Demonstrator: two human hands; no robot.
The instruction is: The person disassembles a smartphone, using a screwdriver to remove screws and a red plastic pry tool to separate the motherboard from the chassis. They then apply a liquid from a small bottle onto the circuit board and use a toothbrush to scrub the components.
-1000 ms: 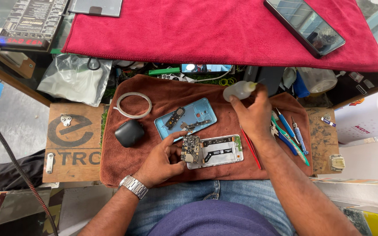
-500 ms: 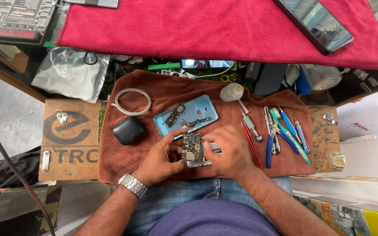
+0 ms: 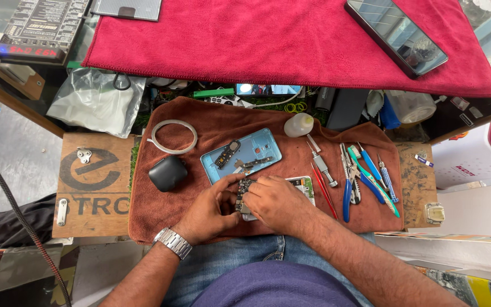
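Both hands meet over one small dark circuit board (image 3: pixel 244 193) on the brown terry towel (image 3: pixel 160 219): left hand (image 3: pixel 211 209) curled, pinching its edge; right hand (image 3: pixel 277 202) closed, fingertips on it. One smooth blue phone back (image 3: pixel 241 154) lies just behind.

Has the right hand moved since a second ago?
Yes. The right hand has left the small white bottle at the brown towel's far edge and come back toward the person, onto the circuit board.

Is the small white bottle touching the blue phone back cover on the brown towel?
Apart. In the head view the small white bottle lies up and right of the blue phone back cover, with bare brown towel plainly between them.
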